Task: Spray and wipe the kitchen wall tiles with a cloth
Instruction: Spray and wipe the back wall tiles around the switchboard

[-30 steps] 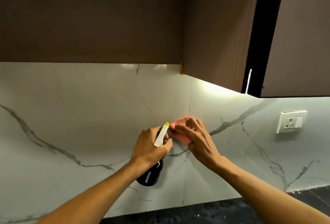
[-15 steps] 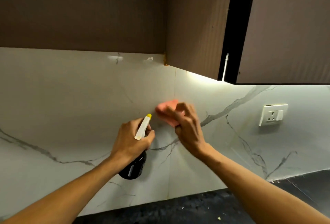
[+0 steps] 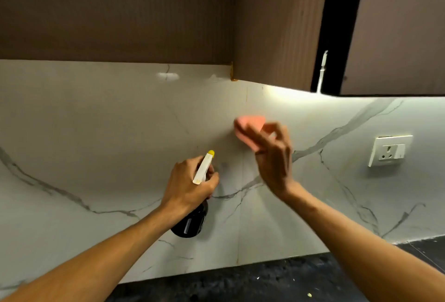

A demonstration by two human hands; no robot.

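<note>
The cloth (image 3: 248, 127) is pinched in the curled fingers (image 3: 255, 138) of the right hand (image 3: 274, 164) (blurred) at the wall tiles (image 3: 96, 133); the spray bottle (image 3: 192, 221) is gripped by the left hand (image 3: 190, 186); the socket (image 3: 390, 150) could be wetted if spray were aimed rightward.

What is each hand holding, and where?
Left hand grips the dark spray bottle around its neck; right hand holds the pink cloth by its lower edge, blurred.

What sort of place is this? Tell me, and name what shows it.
Most likely a home kitchen: marble-look wall tiles under brown wall cabinets, a dark speckled countertop below, a switched socket on the tiles.
</note>
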